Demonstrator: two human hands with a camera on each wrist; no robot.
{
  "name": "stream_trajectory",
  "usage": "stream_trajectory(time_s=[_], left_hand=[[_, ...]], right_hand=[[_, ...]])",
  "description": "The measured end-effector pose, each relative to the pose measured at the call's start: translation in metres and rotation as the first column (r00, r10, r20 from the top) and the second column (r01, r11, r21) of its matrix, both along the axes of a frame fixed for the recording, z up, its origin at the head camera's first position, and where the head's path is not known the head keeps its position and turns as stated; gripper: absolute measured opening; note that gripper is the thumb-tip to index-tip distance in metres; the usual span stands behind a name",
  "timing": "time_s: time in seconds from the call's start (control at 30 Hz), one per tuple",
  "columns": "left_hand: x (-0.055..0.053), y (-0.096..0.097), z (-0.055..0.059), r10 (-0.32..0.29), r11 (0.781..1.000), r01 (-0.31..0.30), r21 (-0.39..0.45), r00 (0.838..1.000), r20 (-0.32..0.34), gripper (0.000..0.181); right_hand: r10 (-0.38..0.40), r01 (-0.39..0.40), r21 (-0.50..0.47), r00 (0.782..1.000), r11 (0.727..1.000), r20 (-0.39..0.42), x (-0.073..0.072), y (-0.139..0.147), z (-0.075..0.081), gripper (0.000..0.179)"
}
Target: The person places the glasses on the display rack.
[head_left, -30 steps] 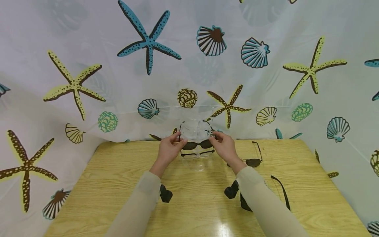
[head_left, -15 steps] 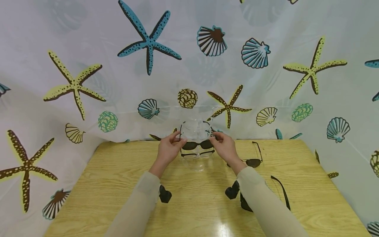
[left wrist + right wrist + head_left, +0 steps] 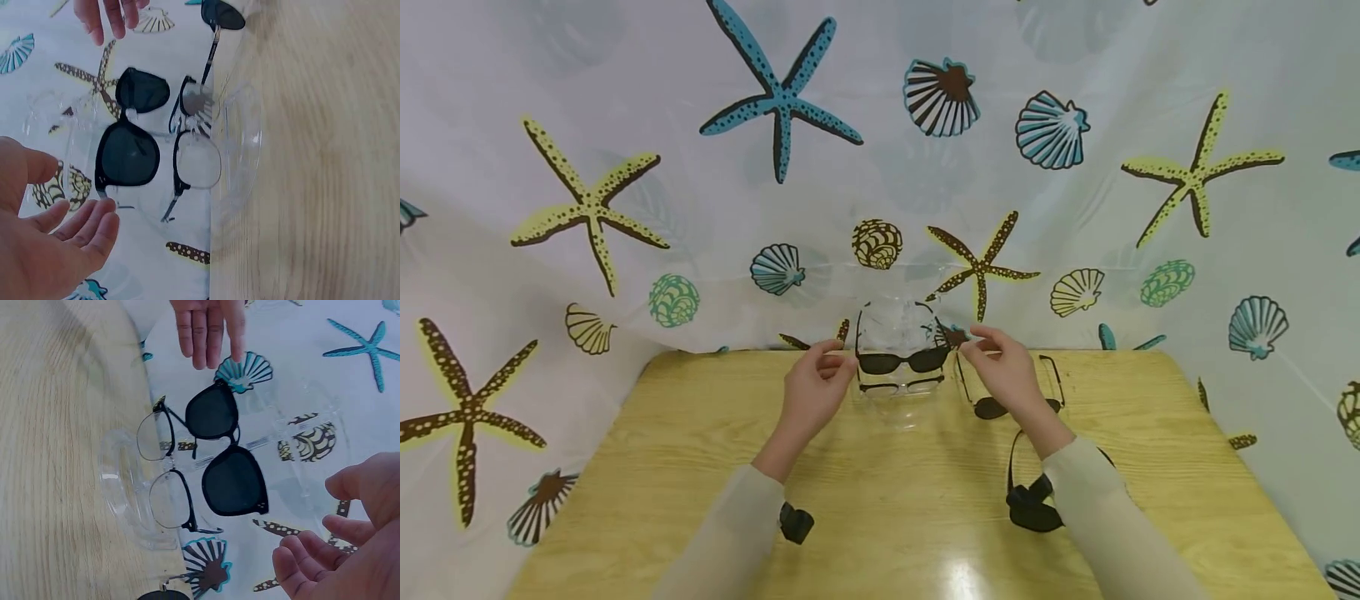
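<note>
Black sunglasses sit on the upper tier of a clear plastic display stand. Below them on the same stand is a pair of clear-lensed eyeglasses with a dark browline. My left hand is just left of the sunglasses, its fingers loosely bent around nothing; in the right wrist view a small gap shows between its fingertips and the frame. To the right of the stand, my right hand hovers with relaxed fingers and nothing in them, above a thin-framed pair of sunglasses on the table.
Another pair of thick black sunglasses lies nearer on the wooden table, partly hidden by my right forearm. Behind the stand hangs a white curtain printed with starfish and shells, which also flanks the table on both sides.
Both hands have let go of the black sunglasses' temples and moved apart, the right one farther out to the right. The sunglasses stay on the stand.
</note>
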State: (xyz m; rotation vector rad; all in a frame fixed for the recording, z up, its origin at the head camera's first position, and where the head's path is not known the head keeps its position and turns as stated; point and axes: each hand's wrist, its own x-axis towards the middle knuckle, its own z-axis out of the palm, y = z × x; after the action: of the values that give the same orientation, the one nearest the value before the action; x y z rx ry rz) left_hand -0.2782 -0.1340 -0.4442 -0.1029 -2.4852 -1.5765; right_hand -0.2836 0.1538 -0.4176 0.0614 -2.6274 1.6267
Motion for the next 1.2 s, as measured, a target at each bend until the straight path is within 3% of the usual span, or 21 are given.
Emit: stream_trajectory(time_s=[0.2, 0.4, 0.47, 0.63, 0.8, 1.0, 1.2], left_hand=[[0.027, 0.018, -0.001, -0.023, 0.999, 0.025, 0.038, 0.999, -0.047, 0.037], [0.048, 0.048, -0.009, -0.168, 0.985, 0.169, 0.047, 0.986, -0.02, 0.031], [0.055, 0.059, -0.013, -0.239, 0.97, 0.239, 0.051, 0.971, 0.004, 0.03], [0.07, 0.081, -0.019, -0.397, 0.917, 0.394, 0.064, 0.916, 0.061, 0.032], [0.08, 0.102, -0.022, -0.447, 0.894, 0.44, 0.079, 0.888, 0.106, 0.033], [0.085, 0.129, -0.032, -0.493, 0.869, 0.478, 0.128, 0.859, 0.136, 0.037], [0.089, 0.149, -0.044, -0.488, 0.872, 0.469, 0.142, 0.856, 0.169, 0.043]], right_hand=[[-0.016, 0.015, -0.005, 0.999, 1.0, -0.03, 0.025, 0.024, 0.001, 0.046], [-0.028, 0.028, 0.0, 0.999, 1.0, -0.039, 0.055, 0.05, 0.0, 0.046], [-0.037, 0.037, 0.006, 0.999, 0.999, -0.04, 0.065, 0.059, -0.001, 0.047], [-0.079, 0.081, 0.057, 0.996, 0.995, -0.041, 0.092, 0.085, -0.006, 0.048], [-0.143, 0.141, 0.072, 0.989, 0.987, 0.023, 0.121, 0.108, -0.019, 0.052], [-0.267, 0.247, 0.132, 0.949, 0.96, 0.168, 0.147, 0.138, -0.035, 0.063], [-0.327, 0.31, 0.106, 0.903, 0.945, 0.278, 0.166, 0.16, -0.057, 0.067]])
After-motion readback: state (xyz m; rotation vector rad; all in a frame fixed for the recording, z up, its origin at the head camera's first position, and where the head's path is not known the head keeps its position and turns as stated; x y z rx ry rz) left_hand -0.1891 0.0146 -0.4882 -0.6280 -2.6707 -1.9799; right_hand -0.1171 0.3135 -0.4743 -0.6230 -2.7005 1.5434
